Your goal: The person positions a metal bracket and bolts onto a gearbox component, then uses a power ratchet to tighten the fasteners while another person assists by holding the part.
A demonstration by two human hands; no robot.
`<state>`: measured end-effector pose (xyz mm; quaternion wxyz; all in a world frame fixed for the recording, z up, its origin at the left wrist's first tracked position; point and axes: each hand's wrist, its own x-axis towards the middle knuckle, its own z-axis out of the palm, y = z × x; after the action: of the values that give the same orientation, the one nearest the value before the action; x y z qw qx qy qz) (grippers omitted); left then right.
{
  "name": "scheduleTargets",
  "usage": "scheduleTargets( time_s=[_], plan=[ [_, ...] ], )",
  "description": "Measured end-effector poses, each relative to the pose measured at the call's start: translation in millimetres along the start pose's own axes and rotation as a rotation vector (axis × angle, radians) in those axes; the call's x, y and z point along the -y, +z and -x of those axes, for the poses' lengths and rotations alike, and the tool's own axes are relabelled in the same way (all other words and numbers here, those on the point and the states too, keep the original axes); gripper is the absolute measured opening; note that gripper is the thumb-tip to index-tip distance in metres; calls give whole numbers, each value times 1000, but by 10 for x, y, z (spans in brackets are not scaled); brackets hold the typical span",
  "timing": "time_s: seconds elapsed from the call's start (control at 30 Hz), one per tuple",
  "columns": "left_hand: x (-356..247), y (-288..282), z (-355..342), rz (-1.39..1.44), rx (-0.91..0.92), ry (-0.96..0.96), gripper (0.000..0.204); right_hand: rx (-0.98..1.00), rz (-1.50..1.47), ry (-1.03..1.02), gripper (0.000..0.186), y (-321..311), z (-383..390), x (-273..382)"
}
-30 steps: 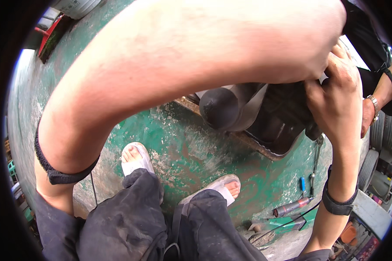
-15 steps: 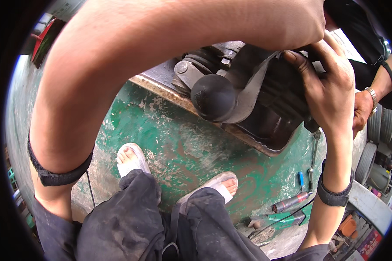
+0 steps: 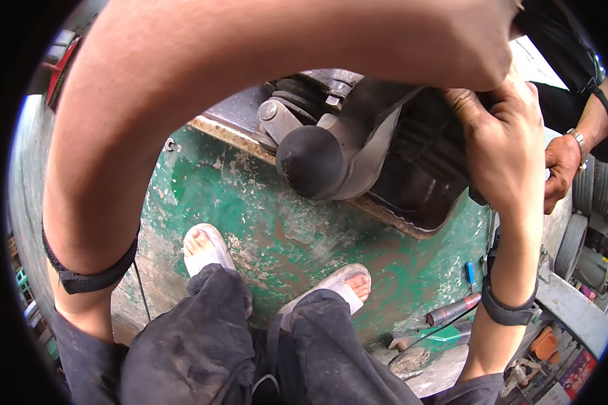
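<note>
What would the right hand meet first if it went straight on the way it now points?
Probably the left wrist: the right hand points toward the picture's top, where that wrist overlaps it. Depth is unclear, so it might instead pass beneath.

The dark, bulky machine part (image 3: 375, 111) sits over a shallow, rust-rimmed tray (image 3: 402, 227), its smooth black rounded end (image 3: 309, 162) poking out past the near rim, a curved grey metal piece (image 3: 371, 165) alongside and stacked dark discs (image 3: 298, 94) just to its left.
</note>
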<state>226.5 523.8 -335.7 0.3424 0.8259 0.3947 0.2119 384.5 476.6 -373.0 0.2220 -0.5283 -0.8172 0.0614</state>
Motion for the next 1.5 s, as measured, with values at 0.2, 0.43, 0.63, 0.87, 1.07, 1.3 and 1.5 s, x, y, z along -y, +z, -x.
scheduleTargets(
  time_s=[0.2, 0.43, 0.63, 0.87, 1.07, 1.3, 1.5],
  plan=[
    [190, -109, 343, 33, -39, 105, 29, -41, -17, -71, 31, -89, 38, -46],
    [273, -88, 505, 80, -108, 81, 44, -217, -79, -52, 33, -75, 247, -104],
    [44, 14, 528, 240, -152, -219, 46, -426, -221, 65, 29, -67, 491, -76],
    [-113, -120, 314, -12, 34, -170, 40, -506, -58, 3, 24, 9, 652, -5],
    [-87, -35, 282, 2, -45, -112, 39, -574, -240, 37, 25, 112, 742, 132],
    [-29, -147, 206, -126, 48, -70, 41, -577, -271, 90, 28, 174, 775, 149],
    [28, -80, 278, -99, -31, -95, 40, -532, -97, -26, 28, 62, 536, 63]
  ],
)
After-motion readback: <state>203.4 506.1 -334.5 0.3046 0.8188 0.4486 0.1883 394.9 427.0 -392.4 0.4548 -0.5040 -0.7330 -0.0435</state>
